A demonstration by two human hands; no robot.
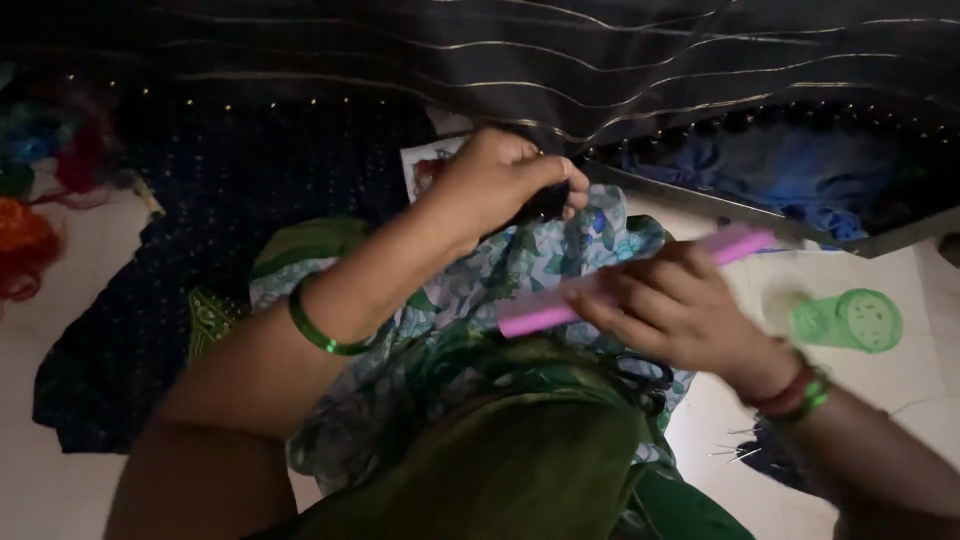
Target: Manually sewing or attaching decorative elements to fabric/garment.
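Pink ruler (632, 282), long and flat, slants across the middle of the view above the person's lap, its upper end toward the right; its lower middle is covered by the right hand (678, 308), whose fingers curl closed around it; motion blur softens the ruler's edges and any markings cannot be made out. Just up and left, the left hand (497, 182) is closed on a small dark object (548, 203); what that object is cannot be told in the dim light; it sits against the edge of a dark cloth with thin pale stripes (620, 60) that fills the top of the view and runs out of frame. Beneath both hands lies a floral fabric in blue, green and white (545, 250), crumpled over a green garment (530, 460) on the lap. A green bangle (318, 330) circles the left wrist; red and green bangles (800, 392) circle the right. To the right, on the pale floor (930, 290), lies a translucent green container (850, 320) on its side. At far left, orange and red fluffy material (25, 245) is cut off by the frame; a dark blue dotted cloth (220, 200) spreads beside it.
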